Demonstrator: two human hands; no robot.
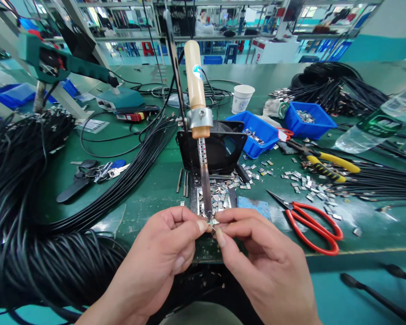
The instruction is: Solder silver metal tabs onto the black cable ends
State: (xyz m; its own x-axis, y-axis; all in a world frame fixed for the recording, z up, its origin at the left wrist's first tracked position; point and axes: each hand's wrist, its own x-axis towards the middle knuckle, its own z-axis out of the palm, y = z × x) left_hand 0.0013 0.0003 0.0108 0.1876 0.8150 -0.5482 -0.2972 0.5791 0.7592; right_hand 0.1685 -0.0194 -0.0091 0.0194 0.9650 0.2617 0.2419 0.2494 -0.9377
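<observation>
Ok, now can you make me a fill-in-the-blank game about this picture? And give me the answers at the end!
1. The soldering iron points ____, with its tip close to the person's left hand and right hand.
2. The scissors on the table have ____ handles.
3. The plastic bottle on the right has a ____ label.
4. The paper cup is standing ____, not tipped over.

Missing words: down; red; green; upright.
</observation>
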